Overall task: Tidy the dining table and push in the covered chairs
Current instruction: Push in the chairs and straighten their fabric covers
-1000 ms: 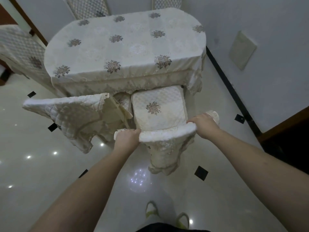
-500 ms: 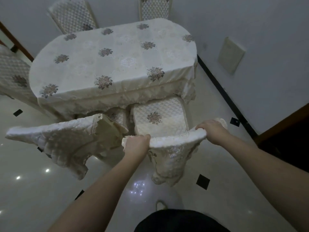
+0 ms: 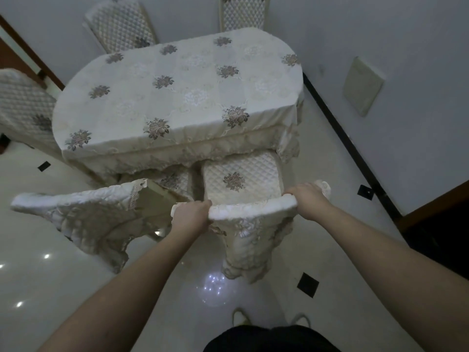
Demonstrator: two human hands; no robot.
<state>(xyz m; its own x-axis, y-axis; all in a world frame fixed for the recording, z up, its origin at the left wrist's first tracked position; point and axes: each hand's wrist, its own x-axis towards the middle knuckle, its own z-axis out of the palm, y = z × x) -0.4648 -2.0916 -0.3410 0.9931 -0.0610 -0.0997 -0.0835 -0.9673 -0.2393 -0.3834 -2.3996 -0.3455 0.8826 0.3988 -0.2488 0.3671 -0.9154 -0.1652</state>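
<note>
We see, from above, a pale glossy floor (image 3: 63, 288) with small black inset tiles, on which stands the oval dining table (image 3: 177, 92), draped in a cream tablecloth scattered with embroidered floral medallions and edged with a lace skirt. The table's right end lies near a grey wall (image 3: 406, 34) that carries a pale rectangular panel (image 3: 363, 86). Four chairs with quilted cream covers ring the far and left sides and the near edge: two chair backs (image 3: 121, 24) rise beyond the table, one chair (image 3: 22, 107) stands at the left end, and a second covered chair (image 3: 88, 219) sits at the near edge, angled away from the table, with its seat partly under the skirt. Just to its right we find the covered chair (image 3: 241, 179) in hand, its quilted seat pointing at the table and its front edge meeting the lace skirt. Our left hand (image 3: 191, 215) grasps the left end of this chair's padded top rail, fingers curled over it; our right hand (image 3: 308, 198) grasps the right end in the same way. Both forearms extend forward from the lower frame, and pale shoes (image 3: 239, 317) show on the floor below
</note>
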